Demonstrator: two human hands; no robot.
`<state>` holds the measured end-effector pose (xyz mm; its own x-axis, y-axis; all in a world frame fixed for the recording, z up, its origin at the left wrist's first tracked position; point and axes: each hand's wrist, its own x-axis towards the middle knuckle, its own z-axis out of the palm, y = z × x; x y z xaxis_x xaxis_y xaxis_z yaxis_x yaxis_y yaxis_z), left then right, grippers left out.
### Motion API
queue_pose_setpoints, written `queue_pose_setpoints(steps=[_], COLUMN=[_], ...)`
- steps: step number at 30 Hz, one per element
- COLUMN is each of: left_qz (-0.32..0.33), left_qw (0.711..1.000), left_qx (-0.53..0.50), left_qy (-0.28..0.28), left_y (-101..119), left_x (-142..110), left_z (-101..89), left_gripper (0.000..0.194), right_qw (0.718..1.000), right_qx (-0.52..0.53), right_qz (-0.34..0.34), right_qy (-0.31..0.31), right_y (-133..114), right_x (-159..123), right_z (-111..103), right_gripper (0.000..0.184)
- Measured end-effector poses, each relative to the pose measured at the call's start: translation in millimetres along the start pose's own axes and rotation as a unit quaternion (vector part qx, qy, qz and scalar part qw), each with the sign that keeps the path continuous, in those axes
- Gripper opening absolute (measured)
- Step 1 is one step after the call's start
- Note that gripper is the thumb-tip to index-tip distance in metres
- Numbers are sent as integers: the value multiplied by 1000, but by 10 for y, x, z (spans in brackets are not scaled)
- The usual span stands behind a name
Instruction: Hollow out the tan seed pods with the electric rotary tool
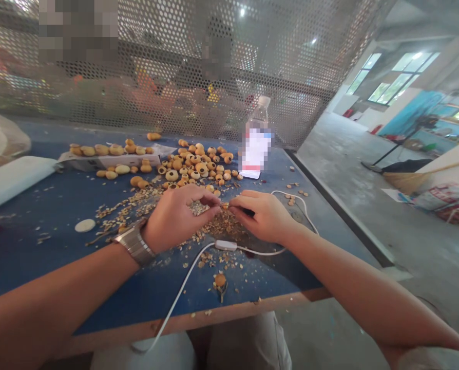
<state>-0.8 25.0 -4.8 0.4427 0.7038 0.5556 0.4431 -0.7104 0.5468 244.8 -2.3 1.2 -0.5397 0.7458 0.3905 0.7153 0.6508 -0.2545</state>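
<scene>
My left hand [181,213], with a metal watch [136,242] on its wrist, is closed in a pinch of thumb and forefinger. Facing it, my right hand [266,213] also pinches, its fingertips almost meeting the left ones. A tiny tan-orange bit [225,206] shows between the fingertips; its kind is too small to tell. Below them lies a heap of seeds and shell scraps [217,226]. Just behind is a pile of small dried gourds [191,164], several with a round hole cut in them.
A phone [252,154] leans on a plastic bottle [263,105]. A white cable with an inline switch [225,245] crosses the blue table [137,293]. More gourds [102,149] line a box at left, near a white disc [85,225]. A perforated metal screen [168,92] stands behind.
</scene>
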Motion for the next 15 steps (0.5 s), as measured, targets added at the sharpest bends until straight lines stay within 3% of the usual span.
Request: queue_pose_setpoints(steps=[7,15], left_qz=[32,97], left_qw=[999,995], left_qx=[9,10], left_qy=[-10,-34], left_y=[-27,23], left_x=[5,8], left_z=[9,-18], left_gripper=[10,13], right_qw=[1000,997], right_qx=[8,-57], right_qz=[1,-4], right_qy=[-10,-50], right_y=[-34,-54], right_x=[-10,-30], right_z=[-5,-2], right_gripper=[21,27])
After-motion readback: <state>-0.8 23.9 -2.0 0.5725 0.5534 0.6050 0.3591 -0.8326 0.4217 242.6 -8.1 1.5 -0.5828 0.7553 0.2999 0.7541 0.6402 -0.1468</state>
